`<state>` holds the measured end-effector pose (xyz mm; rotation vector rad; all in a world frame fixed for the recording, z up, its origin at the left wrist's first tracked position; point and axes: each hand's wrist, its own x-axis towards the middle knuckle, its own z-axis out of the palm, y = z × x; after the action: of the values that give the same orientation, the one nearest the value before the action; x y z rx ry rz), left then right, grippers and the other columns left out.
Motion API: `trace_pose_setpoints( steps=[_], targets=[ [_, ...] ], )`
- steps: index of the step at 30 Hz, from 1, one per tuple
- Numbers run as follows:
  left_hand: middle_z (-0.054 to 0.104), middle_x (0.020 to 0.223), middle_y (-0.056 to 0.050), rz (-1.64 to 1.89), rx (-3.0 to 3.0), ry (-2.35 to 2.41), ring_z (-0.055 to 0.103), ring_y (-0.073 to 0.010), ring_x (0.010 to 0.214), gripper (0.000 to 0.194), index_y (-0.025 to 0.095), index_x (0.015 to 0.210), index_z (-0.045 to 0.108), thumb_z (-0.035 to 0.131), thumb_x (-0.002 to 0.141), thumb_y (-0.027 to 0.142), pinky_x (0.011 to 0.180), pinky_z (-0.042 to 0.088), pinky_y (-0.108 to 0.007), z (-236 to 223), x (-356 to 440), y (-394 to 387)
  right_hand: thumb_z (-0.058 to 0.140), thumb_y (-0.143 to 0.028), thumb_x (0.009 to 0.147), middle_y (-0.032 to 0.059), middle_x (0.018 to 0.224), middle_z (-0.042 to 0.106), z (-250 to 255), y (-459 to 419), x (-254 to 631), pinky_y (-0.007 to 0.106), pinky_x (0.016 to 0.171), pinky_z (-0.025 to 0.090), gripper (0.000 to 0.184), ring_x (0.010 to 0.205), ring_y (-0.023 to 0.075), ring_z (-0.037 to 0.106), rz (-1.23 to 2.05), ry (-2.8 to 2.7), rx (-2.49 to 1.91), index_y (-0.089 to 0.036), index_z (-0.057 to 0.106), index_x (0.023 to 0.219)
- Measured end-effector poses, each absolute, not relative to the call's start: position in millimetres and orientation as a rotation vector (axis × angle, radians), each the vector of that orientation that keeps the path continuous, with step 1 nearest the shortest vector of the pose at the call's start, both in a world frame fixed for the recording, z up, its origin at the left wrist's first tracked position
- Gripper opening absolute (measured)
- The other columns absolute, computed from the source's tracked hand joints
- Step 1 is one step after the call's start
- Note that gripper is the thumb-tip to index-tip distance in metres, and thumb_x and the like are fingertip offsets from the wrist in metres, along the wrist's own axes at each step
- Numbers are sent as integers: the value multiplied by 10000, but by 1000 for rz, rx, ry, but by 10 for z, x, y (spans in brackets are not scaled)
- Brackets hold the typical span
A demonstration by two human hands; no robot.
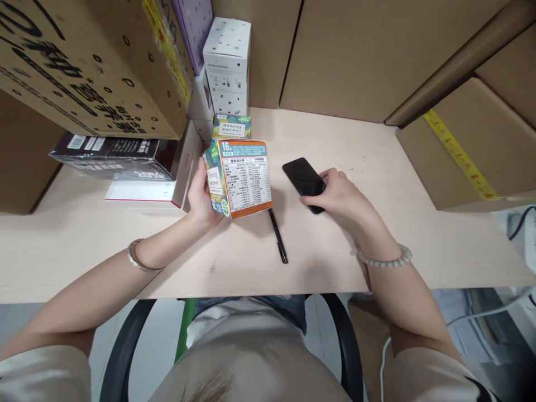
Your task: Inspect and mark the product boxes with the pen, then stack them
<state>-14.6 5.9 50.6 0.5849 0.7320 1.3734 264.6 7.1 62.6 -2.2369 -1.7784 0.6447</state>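
My left hand (pixel 201 200) is closed around the left side of a small product box (pixel 249 178). The orange-edged side of the box, printed with a table of text, faces me; a green and blue panel shows on its left. My right hand (pixel 337 192) grips the near right part of a black smartphone (pixel 302 177), thumb on the screen side and fingers along the far edge. The phone looks to be on or just above the desk; I cannot tell which. Between the hands a black pen (pixel 278 240) lies on the desk, its upper end behind the box.
Behind the held box stands a similar box (pixel 231 127), with a white dotted box (pixel 227 72) behind it. A large cardboard box (pixel 125 72) rests above a black box (pixel 121 156) at left. Another cardboard carton (pixel 464 145) sits at right on the desk (pixel 234 268).
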Motion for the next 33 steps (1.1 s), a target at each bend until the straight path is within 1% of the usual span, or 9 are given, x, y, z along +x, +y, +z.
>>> trace_pose_setpoints(
  steps=[2, 6, 10, 14, 17, 21, 25, 30, 33],
  targets=[
    [822, 1332, -51, 1400, 588, 732, 535, -339, 1585, 516, 253, 1238, 809, 442, 1085, 582, 1281, 502, -499, 492, -150, 76, 821, -456, 611, 200, 1242, 690, 627, 59, 2567, 533, 897, 582, 689, 1054, 385, 703, 613, -1748, -2199, -191, 564, 1193],
    [826, 1340, -5, 1445, 593, 657, 441, -305, 1656, 513, 280, 1360, 771, 447, 1090, 574, 1321, 446, -477, 468, -160, 96, 794, -421, 636, 166, 1266, 703, 591, 41, 2470, 564, 951, 569, 779, 1114, 397, 699, 549, -1650, -1949, -230, 471, 1319],
    [851, 1253, 60, 1443, 543, 586, 341, -285, 1706, 538, 287, 1445, 723, 378, 1125, 548, 1348, 392, -476, 442, -171, 108, 802, -569, 703, 106, 1265, 682, 557, -42, 2421, 490, 975, 565, 874, 1160, 334, 682, 683, -1655, -1457, -294, 384, 1419],
    [855, 1223, 26, 1506, 580, 674, 448, -319, 1649, 487, 277, 1283, 801, 437, 1108, 550, 1305, 465, -464, 396, -170, 135, 775, -843, 687, 122, 1316, 641, 587, -197, 2301, 494, 989, 550, 1013, 1213, 351, 657, 747, -1714, -1219, -321, 367, 1453],
    [844, 1272, -27, 1530, 626, 702, 560, -343, 1567, 467, 259, 1234, 814, 507, 1069, 570, 1244, 541, -473, 361, -166, 165, 741, -914, 675, 127, 1337, 622, 612, -288, 2212, 505, 1028, 547, 1032, 1249, 356, 644, 718, -1724, -1150, -318, 376, 1434],
    [830, 1318, -42, 1540, 590, 705, 629, -339, 1506, 471, 283, 1326, 783, 568, 1035, 585, 1221, 567, -467, 338, -161, 194, 789, -851, 664, 124, 1324, 637, 618, -336, 2177, 515, 1029, 567, 974, 1211, 350, 671, 681, -1711, -1038, -313, 409, 1381],
    [827, 1329, -35, 1523, 558, 652, 626, -337, 1513, 509, 303, 1404, 749, 562, 1039, 604, 1221, 568, -469, 341, -155, 200, 864, -777, 589, 136, 1335, 647, 617, -377, 2172, 557, 1049, 584, 1021, 1243, 382, 675, 676, -1691, -1045, -307, 424, 1382],
    [827, 1325, -62, 1531, 668, 706, 598, -343, 1540, 525, 250, 1308, 791, 488, 1073, 608, 1234, 563, -484, 351, -159, 188, 796, -794, 707, 152, 1417, 603, 619, -444, 2148, 573, 1121, 560, 975, 1336, 383, 638, 719, -1685, -1001, -314, 372, 1443],
    [815, 1352, -69, 1534, 754, 747, 590, -341, 1547, 535, 232, 1268, 794, 451, 1088, 602, 1239, 566, -493, 335, -181, 191, 841, -795, 660, 133, 1423, 587, 594, -438, 2156, 575, 1151, 537, 1045, 1365, 383, 611, 693, -1695, -1004, -322, 372, 1465]
  ],
)
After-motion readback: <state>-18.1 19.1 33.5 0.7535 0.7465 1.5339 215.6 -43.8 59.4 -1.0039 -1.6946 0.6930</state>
